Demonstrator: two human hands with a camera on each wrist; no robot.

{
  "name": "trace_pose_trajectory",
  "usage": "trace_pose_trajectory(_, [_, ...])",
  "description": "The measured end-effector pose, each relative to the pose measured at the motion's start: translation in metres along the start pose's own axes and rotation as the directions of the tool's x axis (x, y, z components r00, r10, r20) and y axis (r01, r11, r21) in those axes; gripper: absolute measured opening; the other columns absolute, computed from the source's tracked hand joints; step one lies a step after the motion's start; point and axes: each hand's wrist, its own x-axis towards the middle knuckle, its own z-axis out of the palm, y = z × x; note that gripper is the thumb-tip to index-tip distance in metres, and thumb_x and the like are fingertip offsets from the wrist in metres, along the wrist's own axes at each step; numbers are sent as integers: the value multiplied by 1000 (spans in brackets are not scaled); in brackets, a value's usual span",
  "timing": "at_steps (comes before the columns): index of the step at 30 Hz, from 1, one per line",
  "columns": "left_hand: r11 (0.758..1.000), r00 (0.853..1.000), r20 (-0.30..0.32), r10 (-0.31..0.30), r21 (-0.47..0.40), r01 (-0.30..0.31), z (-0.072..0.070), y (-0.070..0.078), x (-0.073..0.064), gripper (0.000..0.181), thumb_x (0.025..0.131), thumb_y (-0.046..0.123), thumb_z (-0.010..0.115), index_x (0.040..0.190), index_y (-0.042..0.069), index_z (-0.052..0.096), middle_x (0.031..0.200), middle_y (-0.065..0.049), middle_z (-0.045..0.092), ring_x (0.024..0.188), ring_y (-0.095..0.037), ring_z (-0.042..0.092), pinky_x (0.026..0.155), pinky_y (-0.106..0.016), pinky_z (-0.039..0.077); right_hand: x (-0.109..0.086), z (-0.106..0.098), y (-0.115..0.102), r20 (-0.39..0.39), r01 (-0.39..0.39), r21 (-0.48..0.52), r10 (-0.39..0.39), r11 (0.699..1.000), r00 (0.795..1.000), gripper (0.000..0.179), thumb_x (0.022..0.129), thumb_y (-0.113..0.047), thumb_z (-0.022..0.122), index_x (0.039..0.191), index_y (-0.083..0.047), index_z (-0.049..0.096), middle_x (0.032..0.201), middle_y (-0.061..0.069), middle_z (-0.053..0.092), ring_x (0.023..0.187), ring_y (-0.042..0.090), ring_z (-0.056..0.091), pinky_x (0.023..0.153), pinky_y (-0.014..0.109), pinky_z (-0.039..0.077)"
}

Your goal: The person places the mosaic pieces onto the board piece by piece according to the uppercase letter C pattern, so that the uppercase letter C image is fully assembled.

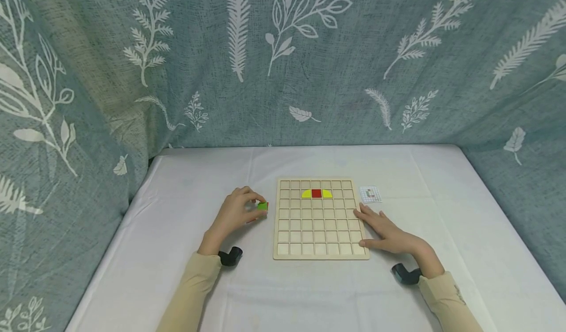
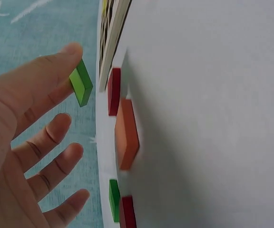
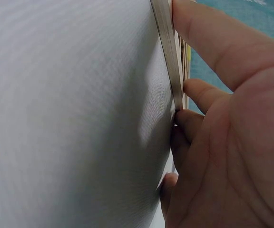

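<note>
My left hand (image 1: 239, 207) pinches a thin green tile (image 2: 81, 84) between thumb and index finger, raised over the table just left of the wooden grid board (image 1: 320, 259). Its other fingers are spread and loosely bent. On the table by that hand lie a red tile (image 2: 114, 91), an orange tile (image 2: 127, 135), another green tile (image 2: 114, 200) and a second red tile (image 2: 128, 212). My right hand (image 1: 386, 231) rests at the board's right edge, thumb and fingertips on the rim. In an upper row of the board, a red square (image 1: 316, 193) sits between two yellow rounded pieces (image 1: 327, 194).
A small printed card (image 1: 370, 194) with a grid pattern lies off the board's upper right corner. White cloth (image 1: 318, 297) covers the table, and a blue-green leaf-patterned curtain (image 1: 265, 111) hangs behind it and at both sides.
</note>
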Motion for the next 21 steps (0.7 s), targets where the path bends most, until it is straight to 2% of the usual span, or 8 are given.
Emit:
trace_pose_trajectory(12, [999,998,29,50,13,-50,12,11,12,27,73,31,78,95,16,72,86,0,59,80,-19,49,68,-29,38,0,0,-1,1,0,-4,0,1000,1000,76,87,-31,62,145,-1,24,153,24,7,140,42,3,108,61,-2])
trace_pose_trajectory(17, [997,996,53,75,-2,-75,14,17,17,27,73,31,78,95,17,71,90,-1,60,85,-18,50,72,-32,41,0,0,-2,1,-3,-4,3,1000,1000,76,87,-31,63,145,-1,24,152,24,7,140,42,3,108,61,-2])
trace_pose_trajectory(21, [998,995,71,65,-7,-65,17,22,20,26,73,31,78,95,18,71,92,-1,60,86,-18,50,73,-33,40,0,0,-2,1,-5,-2,5,1000,1000,76,87,-31,63,145,-1,24,153,23,7,140,41,3,108,61,-2])
